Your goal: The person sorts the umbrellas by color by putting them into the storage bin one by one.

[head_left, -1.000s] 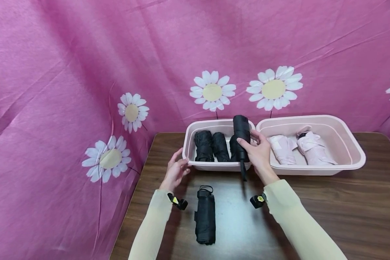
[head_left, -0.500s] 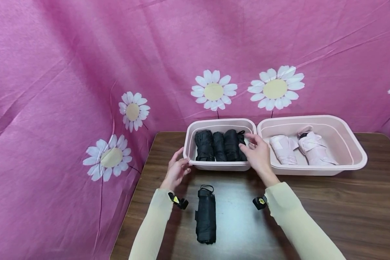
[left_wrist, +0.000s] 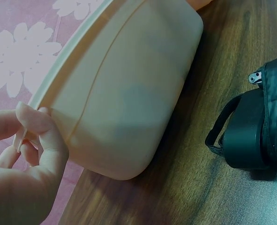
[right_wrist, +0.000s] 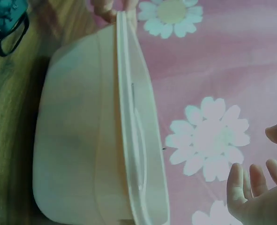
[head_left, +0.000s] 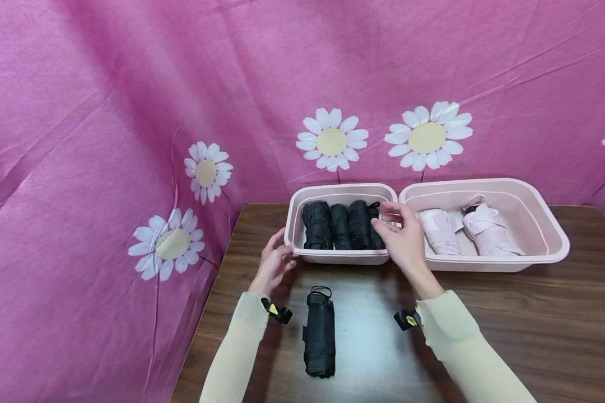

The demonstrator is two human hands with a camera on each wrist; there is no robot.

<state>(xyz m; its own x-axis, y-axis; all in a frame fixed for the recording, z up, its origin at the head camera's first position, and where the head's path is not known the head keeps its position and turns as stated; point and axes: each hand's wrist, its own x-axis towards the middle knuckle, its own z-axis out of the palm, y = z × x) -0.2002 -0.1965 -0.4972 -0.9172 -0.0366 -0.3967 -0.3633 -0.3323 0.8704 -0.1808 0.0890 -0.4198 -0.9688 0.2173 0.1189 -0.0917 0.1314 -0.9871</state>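
A small pale pink bin [head_left: 343, 254] holds several folded black umbrellas [head_left: 359, 225] lying side by side. My left hand [head_left: 273, 266] pinches its front left corner; in the left wrist view the thumb and fingers [left_wrist: 40, 136] close on the rim. Over the bin's right end is my right hand [head_left: 403, 238], which holds nothing. Its thumb and fingers stand apart in the right wrist view, and it partly covers the rightmost umbrella [head_left: 376, 232]. Another folded black umbrella [head_left: 320, 338], its wrist loop toward the bin, lies on the table between my forearms.
A larger pale pink bin [head_left: 536, 229] stands right beside the small one, with two folded light pink umbrellas [head_left: 491, 232] inside. Behind both bins hangs a pink cloth [head_left: 282, 84] with daisies. The wooden table [head_left: 559, 324] has its left edge near my left arm.
My right hand has lowered a black umbrella into the small bin's right end and let go of it, then drawn back slightly. My left hand has stayed at the corner.
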